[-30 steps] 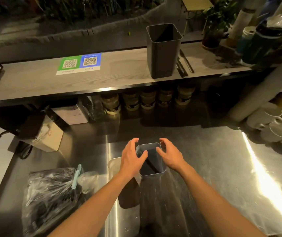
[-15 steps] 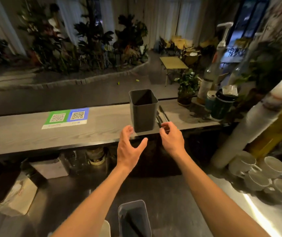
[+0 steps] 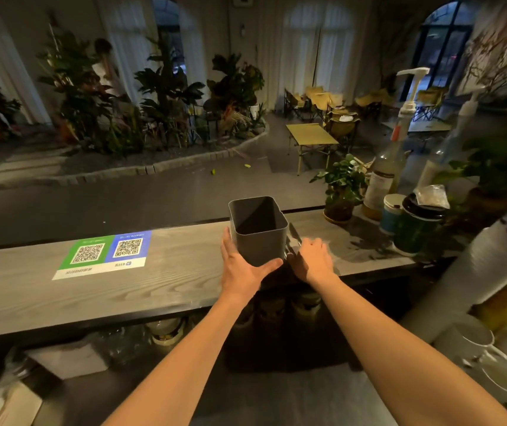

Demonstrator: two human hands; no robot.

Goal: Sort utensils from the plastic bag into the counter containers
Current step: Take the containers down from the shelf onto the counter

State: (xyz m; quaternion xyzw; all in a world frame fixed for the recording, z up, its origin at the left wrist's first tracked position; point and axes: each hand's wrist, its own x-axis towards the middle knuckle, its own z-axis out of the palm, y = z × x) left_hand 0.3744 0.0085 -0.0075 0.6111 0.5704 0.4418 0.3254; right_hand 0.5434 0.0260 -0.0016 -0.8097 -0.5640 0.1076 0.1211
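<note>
A dark grey square container (image 3: 258, 232) stands empty and upright on the wooden bar counter (image 3: 169, 272). My left hand (image 3: 241, 265) holds its lower left corner, fingers along the left side and thumb across the front base. Just right of the container lie dark knives (image 3: 294, 234). My right hand (image 3: 313, 256) lies over them with fingers curled down onto their near ends; the fingertips are hidden. The plastic bag and the lower steel worktop's container are out of view.
A green and blue QR sticker (image 3: 104, 253) sits on the counter to the left. To the right stand a potted plant (image 3: 341, 192), pump bottles (image 3: 387, 173), lidded cups (image 3: 415, 226) and a tall cup stack (image 3: 485, 262). White mugs (image 3: 491, 355) are at lower right.
Both hands left the small container on the steel worktop and reached up to the bar counter. My left hand now holds the grey container and my right hand lies on the knives.
</note>
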